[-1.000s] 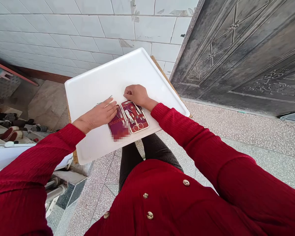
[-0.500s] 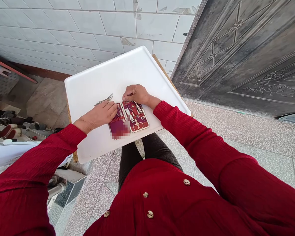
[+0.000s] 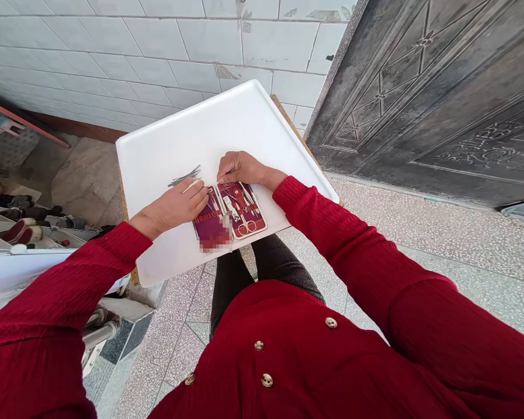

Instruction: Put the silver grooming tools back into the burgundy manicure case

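Observation:
A manicure case point(image 3: 215, 230) with a red and purple lining lies unfolded on a white table point(image 3: 179, 142), near its front edge. Scissors point(image 3: 246, 227), nail clippers point(image 3: 232, 208) and other slim metal tools sit in its right half; the left half also holds a few. My left hand point(image 3: 181, 202) rests on the upper left corner of the case, fingers stretched and close together, thumb hidden. At the top of the right half, my right hand point(image 3: 243, 169) pinches thumb and fingers together; whatever is between them is too small to make out. Thin metal sticks point(image 3: 186, 176) lie loosely piled beyond my left hand.
A white tiled wall point(image 3: 157, 52) runs behind the table, and a dark embossed metal door point(image 3: 419, 105) stands at the right. Shoes point(image 3: 24, 230) fill a rack at the left. Metal pipes point(image 3: 101, 334) show low on the left, above speckled floor tiles point(image 3: 166, 331).
Both hands stay almost where they were, the right one still pinched at the top of the case. The view has shifted very slightly.

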`<state>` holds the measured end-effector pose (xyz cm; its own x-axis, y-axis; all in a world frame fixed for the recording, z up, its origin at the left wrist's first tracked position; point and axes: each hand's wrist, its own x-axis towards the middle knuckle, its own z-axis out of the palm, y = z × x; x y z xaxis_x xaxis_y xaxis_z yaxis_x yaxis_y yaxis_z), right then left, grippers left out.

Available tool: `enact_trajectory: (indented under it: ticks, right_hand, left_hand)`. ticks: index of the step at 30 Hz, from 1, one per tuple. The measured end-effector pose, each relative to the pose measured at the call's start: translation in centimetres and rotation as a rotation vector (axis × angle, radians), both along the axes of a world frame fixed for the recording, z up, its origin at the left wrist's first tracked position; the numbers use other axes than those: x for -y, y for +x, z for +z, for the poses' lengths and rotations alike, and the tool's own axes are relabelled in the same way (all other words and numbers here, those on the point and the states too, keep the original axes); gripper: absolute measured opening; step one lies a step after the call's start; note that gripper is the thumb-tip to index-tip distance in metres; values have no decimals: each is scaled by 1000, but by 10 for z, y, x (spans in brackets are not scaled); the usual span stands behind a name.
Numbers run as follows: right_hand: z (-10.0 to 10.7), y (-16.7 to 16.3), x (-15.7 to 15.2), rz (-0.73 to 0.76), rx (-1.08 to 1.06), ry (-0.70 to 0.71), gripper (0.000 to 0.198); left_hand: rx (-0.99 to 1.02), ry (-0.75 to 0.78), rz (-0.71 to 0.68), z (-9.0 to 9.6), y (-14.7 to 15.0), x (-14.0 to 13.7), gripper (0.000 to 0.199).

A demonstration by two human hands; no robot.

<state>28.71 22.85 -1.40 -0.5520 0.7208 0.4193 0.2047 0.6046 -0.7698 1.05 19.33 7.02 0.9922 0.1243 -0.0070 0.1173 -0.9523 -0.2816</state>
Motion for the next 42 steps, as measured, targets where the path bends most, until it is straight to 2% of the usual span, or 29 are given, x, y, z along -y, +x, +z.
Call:
enact_trajectory:
  ticks: [6, 13, 16, 18, 20, 23, 30, 35, 42]
  right_hand:
    - [2, 0, 2, 1, -4, -21, 36]
    - [4, -1, 5, -40, 17, -58, 31]
    - [4, -2, 5, -56, 18, -71, 28]
    - [4, -2, 6, -61, 16, -79, 27]
    - [5, -2, 7, -62, 14, -86, 27]
    - [5, -1, 7, -63, 6, -88, 27]
    - [6, -1, 8, -58, 19, -82, 28]
    - [8, -2, 11, -68, 19, -86, 25]
    - [13, -4, 15, -77, 28, -112, 24]
  left_hand:
    - [74, -152, 12, -5, 8, -5, 35]
    - [77, -23, 37, -3, 1, -3, 40]
    - [174, 5, 163, -5, -9, 6, 35]
    - [280, -18, 283, -8, -14, 14, 30]
    - [332, -58, 336, -12, -15, 20, 28]
    - [271, -99, 288, -14, -10, 23, 29]
    - [66, 1, 132, -2, 13, 10, 30]
    - [26, -139, 124, 10, 21, 4, 34]
    - [18, -231, 176, 11, 25, -2, 36]
